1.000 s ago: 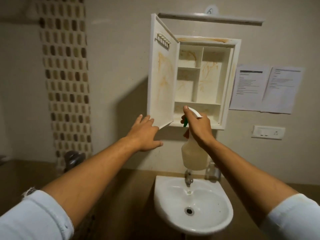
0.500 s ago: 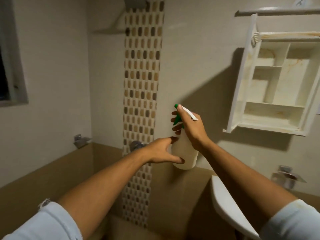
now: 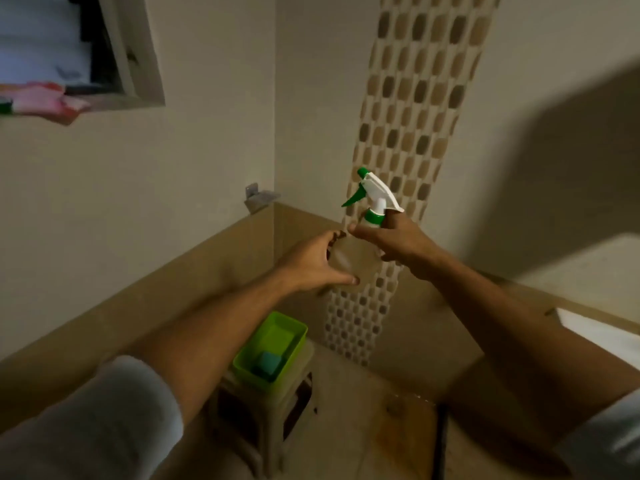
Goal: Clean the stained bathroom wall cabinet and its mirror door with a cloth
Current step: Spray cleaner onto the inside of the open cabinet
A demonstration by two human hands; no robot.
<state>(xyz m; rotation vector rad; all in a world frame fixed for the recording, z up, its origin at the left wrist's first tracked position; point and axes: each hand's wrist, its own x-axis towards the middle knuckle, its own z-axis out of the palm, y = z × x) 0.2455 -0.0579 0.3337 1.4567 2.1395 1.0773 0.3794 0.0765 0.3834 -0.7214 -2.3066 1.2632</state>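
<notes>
A spray bottle point(image 3: 375, 194) with a white and green trigger head and a pale translucent body hangs in front of the mosaic tile strip point(image 3: 415, 98). My right hand point(image 3: 394, 242) grips it around the neck, just under the green collar. My left hand point(image 3: 311, 263) cups the bottle's body from the left, thumb underneath and fingers curled over the top. The wall cabinet and its mirror door are out of view. A teal cloth or sponge point(image 3: 268, 363) lies in a green tray point(image 3: 298, 344) below my hands.
The green tray stands on a small stool point(image 3: 277, 410) in the corner of the floor. Pink cloth point(image 3: 45, 100) lies on the window sill at upper left. A metal bracket point(image 3: 259, 197) is fixed to the left wall. The white sink edge point(image 3: 595, 337) shows at right.
My view has swung left and down, away from the cabinet and toward the corner. My right hand slid from the trigger to the bottle's neck, and my left hand closed around the body.
</notes>
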